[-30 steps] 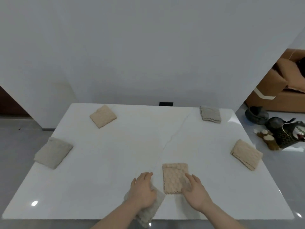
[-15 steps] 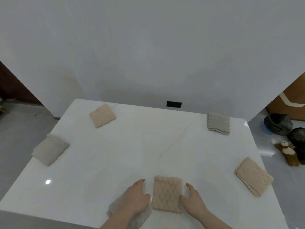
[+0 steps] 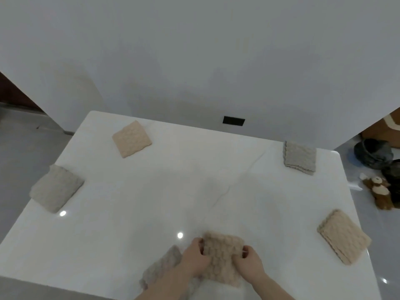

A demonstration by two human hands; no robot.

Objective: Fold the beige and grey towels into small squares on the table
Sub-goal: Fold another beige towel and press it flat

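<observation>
Two hands' curled fingers pinching opposite edges of one folded, bumpy beige towel.

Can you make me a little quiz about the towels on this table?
1. True or false: both hands grip the beige towel at the near edge.
2. How many folded towels lie untouched farther out on the table? A) two B) four C) six
3. Fill in: the towel partly under the left arm is coloured ____.

Key: 1 true. 2 B: beige far left, grey left, grey far right, beige right. 3 grey.
</observation>
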